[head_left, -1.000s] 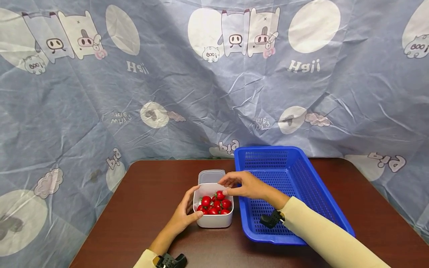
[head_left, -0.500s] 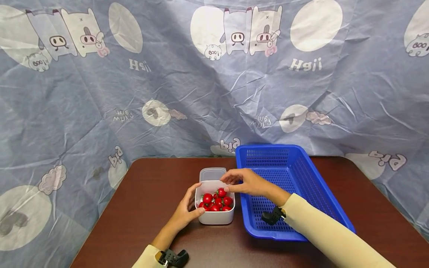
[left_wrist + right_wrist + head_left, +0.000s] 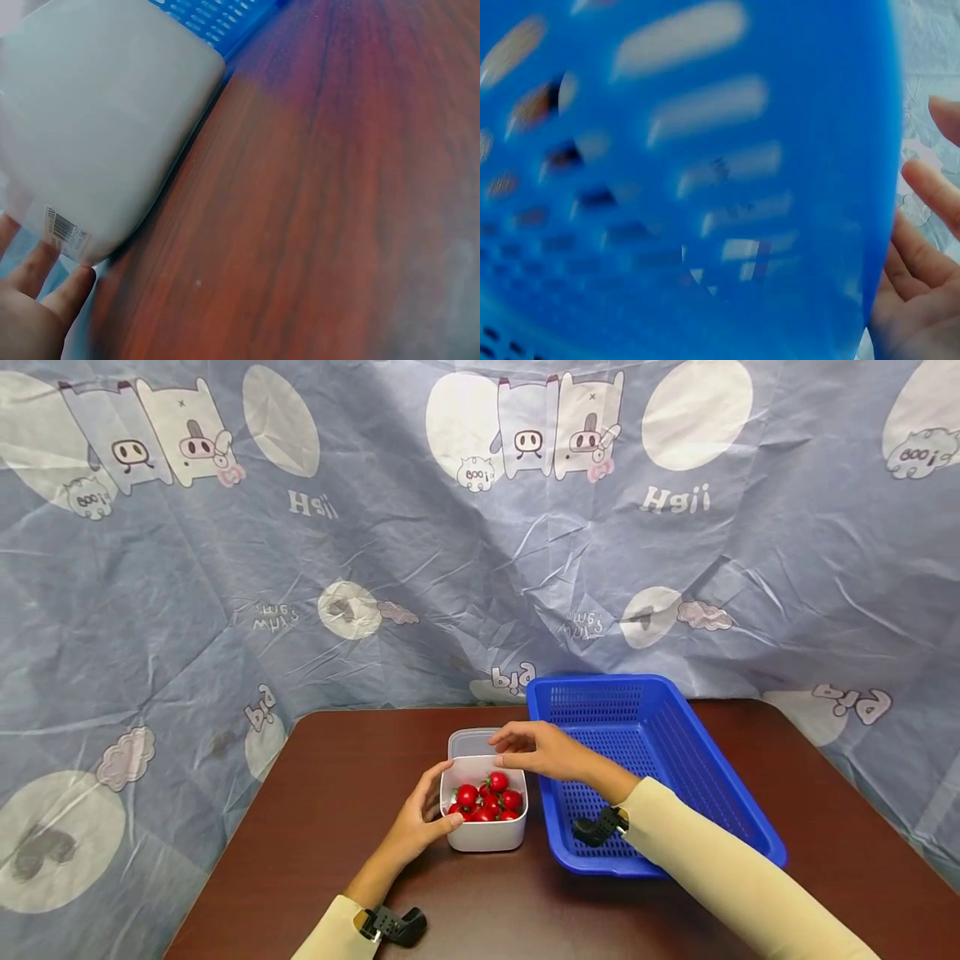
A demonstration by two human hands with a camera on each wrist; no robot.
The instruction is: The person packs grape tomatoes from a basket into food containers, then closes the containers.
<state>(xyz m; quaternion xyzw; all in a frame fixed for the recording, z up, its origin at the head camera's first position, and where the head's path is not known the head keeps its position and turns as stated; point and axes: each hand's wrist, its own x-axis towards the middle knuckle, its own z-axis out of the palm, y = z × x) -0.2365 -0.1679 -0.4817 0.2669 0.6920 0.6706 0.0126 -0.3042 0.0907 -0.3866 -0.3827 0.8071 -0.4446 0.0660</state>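
A white plastic food container [image 3: 487, 837] stands on the table with several red cherry tomatoes [image 3: 491, 802] with green stems inside. My left hand [image 3: 417, 818] grips its left side, thumb at the near rim and fingers spread along the side toward the back. In the left wrist view, fingertips [image 3: 79, 289] meet the container's wall beside a barcode label [image 3: 66, 227]. Over the back right rim hovers my right hand [image 3: 543, 750], fingers loosely bent, with nothing visible between them. A clear lid [image 3: 468, 742] lies behind the container, partly hidden by it and the right hand.
A blue perforated plastic basket [image 3: 600, 864] stands right of the container, beneath the right forearm. The dark reddish-brown table [image 3: 360, 760] extends to the left and front. A patterned grey-blue cloth [image 3: 420, 552] hangs behind it.
My right hand has risen slightly away from the tomatoes, its thumb now farther from the nearest one. The left hand keeps its hold on the container. The head view has shifted slightly.
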